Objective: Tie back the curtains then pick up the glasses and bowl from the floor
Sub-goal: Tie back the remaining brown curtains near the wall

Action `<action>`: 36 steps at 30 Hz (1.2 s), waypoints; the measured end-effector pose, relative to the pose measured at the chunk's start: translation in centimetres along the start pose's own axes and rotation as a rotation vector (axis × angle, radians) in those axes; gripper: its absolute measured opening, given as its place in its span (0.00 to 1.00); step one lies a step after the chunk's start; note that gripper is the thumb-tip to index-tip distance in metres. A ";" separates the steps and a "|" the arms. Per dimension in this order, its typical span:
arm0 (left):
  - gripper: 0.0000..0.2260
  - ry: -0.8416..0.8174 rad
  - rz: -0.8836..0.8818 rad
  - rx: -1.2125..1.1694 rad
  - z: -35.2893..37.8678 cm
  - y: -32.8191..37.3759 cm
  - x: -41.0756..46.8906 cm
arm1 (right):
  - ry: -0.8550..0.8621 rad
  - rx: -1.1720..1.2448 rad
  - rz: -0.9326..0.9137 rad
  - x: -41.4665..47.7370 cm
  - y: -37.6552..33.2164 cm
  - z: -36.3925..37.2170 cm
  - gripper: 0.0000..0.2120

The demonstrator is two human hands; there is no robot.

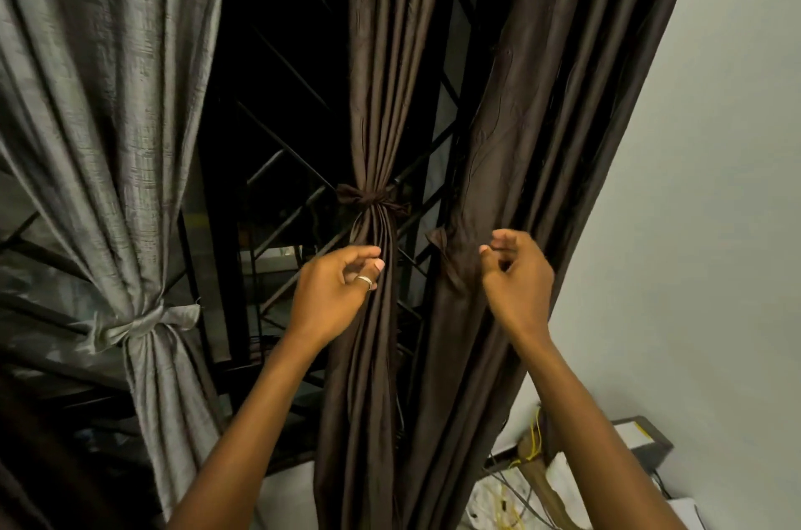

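Both hands are up at the curtains with fingers loosely curled and, as far as I can see, nothing gripped in either. The left hand (338,286) hangs just in front of the middle brown curtain (372,117), below its knotted tie (372,197). The right hand (516,273) sits against the right brown curtain (542,117), with a stub of tie fabric (437,237) poking out just to its left. The grey curtain (108,117), well off to the left of the left hand, is already cinched by its own tie (143,325).

The worry, to my eye, is that right-hand bundle. I can't make out a finished knot, and the cloth looks slick and heavy, so if it is let go loose the folds may slide out and fall back across the window grille (281,165).

The glasses and bowl aren't in sight; they must be on the floor somewhere below the hands. Under the right forearm lies a tangle of yellow cables (526,464), which could catch a foot or wrist when stooping down.
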State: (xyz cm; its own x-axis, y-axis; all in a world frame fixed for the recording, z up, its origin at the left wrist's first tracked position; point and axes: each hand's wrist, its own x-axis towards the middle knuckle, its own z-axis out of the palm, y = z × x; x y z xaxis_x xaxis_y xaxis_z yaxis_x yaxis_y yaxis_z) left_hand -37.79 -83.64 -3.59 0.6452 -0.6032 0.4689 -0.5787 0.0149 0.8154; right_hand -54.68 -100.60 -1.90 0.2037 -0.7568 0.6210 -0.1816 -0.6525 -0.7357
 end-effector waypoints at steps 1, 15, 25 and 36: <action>0.11 -0.009 -0.004 0.006 0.4 -0.1 -0.2 | 0.029 -0.002 0.006 0.3 0.3 -0.4 0.12; 0.13 0.100 -0.041 0.168 7.9 3.3 -0.8 | -0.163 -0.108 0.045 3.9 6.0 0.0 0.24; 0.28 0.269 -0.134 0.374 15.8 7.8 -0.2 | -0.362 0.082 -0.213 1.9 8.4 1.5 0.05; 0.17 0.324 -0.182 0.672 18.6 8.9 1.6 | -0.430 0.386 0.068 -0.4 8.4 2.0 0.08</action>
State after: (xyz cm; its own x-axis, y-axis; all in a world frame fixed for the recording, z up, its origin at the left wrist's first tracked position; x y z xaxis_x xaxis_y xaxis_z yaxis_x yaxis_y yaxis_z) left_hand -51.13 -99.29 -1.92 0.8135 -0.2843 0.5073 -0.5612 -0.6127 0.5565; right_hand -54.38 -105.70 -8.90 0.5911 -0.6609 0.4624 0.1397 -0.4808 -0.8656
